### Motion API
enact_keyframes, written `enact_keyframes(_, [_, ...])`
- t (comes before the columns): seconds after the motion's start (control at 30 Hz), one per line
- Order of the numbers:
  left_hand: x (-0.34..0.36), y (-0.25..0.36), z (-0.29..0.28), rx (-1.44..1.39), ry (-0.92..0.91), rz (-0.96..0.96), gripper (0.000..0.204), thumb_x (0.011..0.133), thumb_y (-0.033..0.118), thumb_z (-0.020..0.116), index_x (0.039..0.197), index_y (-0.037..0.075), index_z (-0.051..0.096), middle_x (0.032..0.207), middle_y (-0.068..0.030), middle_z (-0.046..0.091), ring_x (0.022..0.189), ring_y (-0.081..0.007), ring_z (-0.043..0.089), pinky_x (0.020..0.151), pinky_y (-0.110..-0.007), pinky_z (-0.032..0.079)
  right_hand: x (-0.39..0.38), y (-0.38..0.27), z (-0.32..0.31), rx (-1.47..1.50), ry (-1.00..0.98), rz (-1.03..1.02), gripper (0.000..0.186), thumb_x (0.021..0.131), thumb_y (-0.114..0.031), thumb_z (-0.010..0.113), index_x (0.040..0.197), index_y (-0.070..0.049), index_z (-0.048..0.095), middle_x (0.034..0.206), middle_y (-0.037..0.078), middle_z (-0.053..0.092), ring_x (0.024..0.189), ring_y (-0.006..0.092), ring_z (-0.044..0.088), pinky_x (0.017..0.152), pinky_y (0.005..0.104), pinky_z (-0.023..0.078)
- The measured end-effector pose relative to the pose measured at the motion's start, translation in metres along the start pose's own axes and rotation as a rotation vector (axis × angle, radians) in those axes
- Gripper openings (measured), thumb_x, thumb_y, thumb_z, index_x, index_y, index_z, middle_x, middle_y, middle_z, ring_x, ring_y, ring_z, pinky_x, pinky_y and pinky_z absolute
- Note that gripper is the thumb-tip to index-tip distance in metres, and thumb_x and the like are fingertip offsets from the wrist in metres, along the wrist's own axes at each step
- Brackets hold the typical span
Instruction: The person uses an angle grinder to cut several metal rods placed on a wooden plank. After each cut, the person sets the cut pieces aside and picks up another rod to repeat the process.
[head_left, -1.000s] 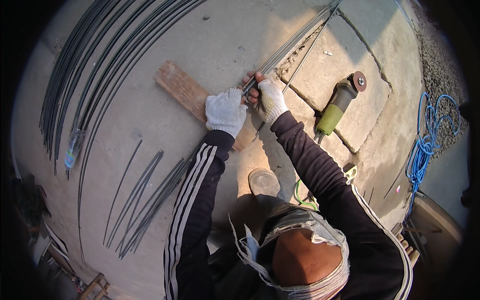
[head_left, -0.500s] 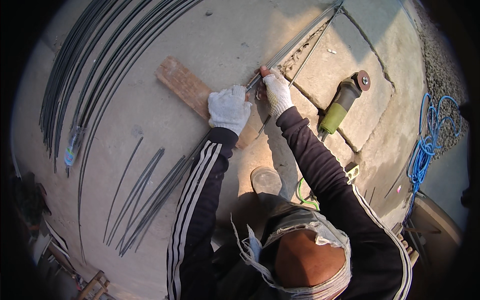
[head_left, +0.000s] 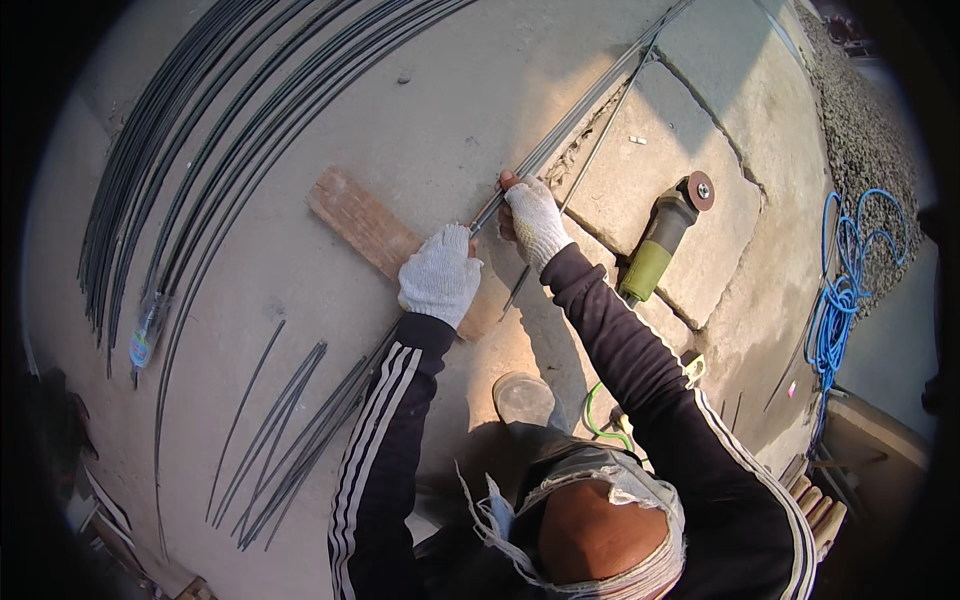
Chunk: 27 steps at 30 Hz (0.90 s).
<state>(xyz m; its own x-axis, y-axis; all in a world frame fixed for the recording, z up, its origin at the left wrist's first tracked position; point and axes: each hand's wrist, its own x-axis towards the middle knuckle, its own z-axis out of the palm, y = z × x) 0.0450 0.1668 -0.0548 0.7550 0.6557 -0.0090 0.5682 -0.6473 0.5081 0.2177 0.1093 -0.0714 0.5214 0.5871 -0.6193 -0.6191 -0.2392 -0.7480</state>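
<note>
My left hand (head_left: pixel 440 277), in a white fingerless knit glove, is closed around a bundle of thin steel rods (head_left: pixel 577 107) over a wooden plank (head_left: pixel 365 225). Just beyond it, my right hand (head_left: pixel 533 220), gloved the same way, grips the bundle with its bare thumb along the top; its other fingers are mostly hidden. The rods run from the upper right down toward my left forearm. A single loose rod (head_left: pixel 600 138) lies to the right of the bundle and passes behind my right hand.
On the stone slabs at right lies a green-and-grey angle grinder (head_left: pixel 665 235) with a disc. Long bent rods (head_left: pixel 150 180) fill the upper left, with short cut rods (head_left: pixel 270 420) nearer me. A coiled blue hose (head_left: pixel 838 310) lies far right beside gravel (head_left: pixel 860 130).
The view has shifted, so the plank, grinder and hands appear lower in the picture. Both hands keep their hold on the rods, with little visible movement over the plank.
</note>
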Motion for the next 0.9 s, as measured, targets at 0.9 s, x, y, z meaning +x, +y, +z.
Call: enact_keyframes(0.9, [-0.143,-0.107,-0.100,-0.092,0.013,-0.066,0.021,0.097,0.018,0.070,0.114,0.007,0.071,0.090,-0.0161,0.067,0.084,-0.0388,0.067,0.070,-0.046,0.053,-0.115,0.069,0.131,-0.440,-0.096,0.065,0.039,0.106,-0.042,0.062,0.099,-0.003,0.065,0.076,0.002,0.059,0.063,0.0128,0.055,0.060,0.0322,0.047])
